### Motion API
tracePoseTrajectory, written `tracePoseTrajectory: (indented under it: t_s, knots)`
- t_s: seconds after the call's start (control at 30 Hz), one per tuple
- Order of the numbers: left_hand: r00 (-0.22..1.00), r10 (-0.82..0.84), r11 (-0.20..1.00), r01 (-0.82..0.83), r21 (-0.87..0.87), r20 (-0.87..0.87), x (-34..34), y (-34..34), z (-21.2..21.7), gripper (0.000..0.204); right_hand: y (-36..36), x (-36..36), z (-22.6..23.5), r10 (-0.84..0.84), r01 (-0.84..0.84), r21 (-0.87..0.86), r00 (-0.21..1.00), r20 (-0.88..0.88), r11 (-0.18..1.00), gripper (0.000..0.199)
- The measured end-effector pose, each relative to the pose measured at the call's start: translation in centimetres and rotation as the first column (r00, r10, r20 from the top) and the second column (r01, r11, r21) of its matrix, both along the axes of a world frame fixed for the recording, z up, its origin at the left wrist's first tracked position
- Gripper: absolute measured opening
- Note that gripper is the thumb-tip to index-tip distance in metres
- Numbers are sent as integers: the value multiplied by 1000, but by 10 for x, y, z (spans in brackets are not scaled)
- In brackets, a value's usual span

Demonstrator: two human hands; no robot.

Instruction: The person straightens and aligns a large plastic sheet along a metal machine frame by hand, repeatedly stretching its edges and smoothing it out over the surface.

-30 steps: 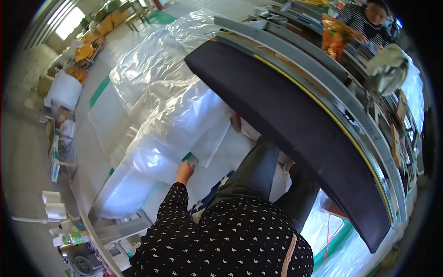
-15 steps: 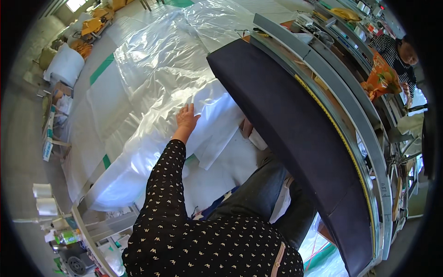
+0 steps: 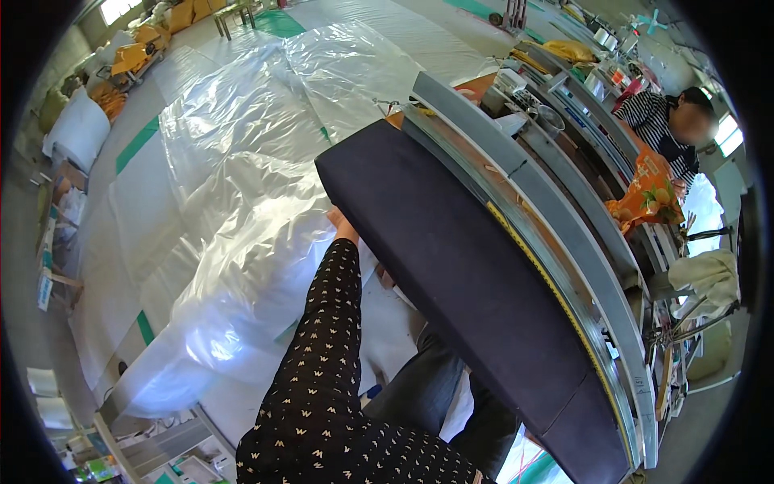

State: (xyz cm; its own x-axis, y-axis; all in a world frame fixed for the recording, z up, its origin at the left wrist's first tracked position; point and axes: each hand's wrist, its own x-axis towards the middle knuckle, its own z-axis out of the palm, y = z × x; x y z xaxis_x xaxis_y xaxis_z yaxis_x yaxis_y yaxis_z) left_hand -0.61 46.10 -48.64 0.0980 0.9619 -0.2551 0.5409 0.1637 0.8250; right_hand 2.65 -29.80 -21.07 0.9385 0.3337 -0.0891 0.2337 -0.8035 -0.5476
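My left hand (image 3: pixel 343 225) reaches forward to the near left edge of a long, dark, cloth-covered bench (image 3: pixel 451 266). Part of the hand shows at that edge, beside the clear plastic sheeting (image 3: pixel 242 218); most of its fingers are hidden, and I cannot tell whether they grip anything. The sheeting lies crumpled in a large shiny heap left of the bench. My right hand is out of sight.
A yellow measuring tape (image 3: pixel 556 302) and a grey metal rail (image 3: pixel 564 234) run along the bench's right side. Beyond them, a person in a striped top (image 3: pixel 649 121) is beside an orange bag (image 3: pixel 649 194). A white roll (image 3: pixel 79 125) stands far left.
My left hand has moved from over the plastic sheeting to the dark bench's edge, where it is now partly hidden. The whole view has shifted, with the bench appearing further left and lower.
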Motion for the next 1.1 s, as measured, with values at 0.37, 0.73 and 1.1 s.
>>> tracePoseTrajectory:
  t_s: [0.37,0.73,1.1]
  knots:
    - [679,306,952,-233,-199,668,-186,13,96,13,52,-32,36,16,-2,42,944,-328,999,38]
    - [753,106,990,-139,0,650,-212,-158,214,19,184,-106,109,296,-207,279,896,-330,938,21]
    - [480,33,955,243,-169,877,-230,-257,391,18,433,-103,24,960,-270,932,202,-192,243,58]
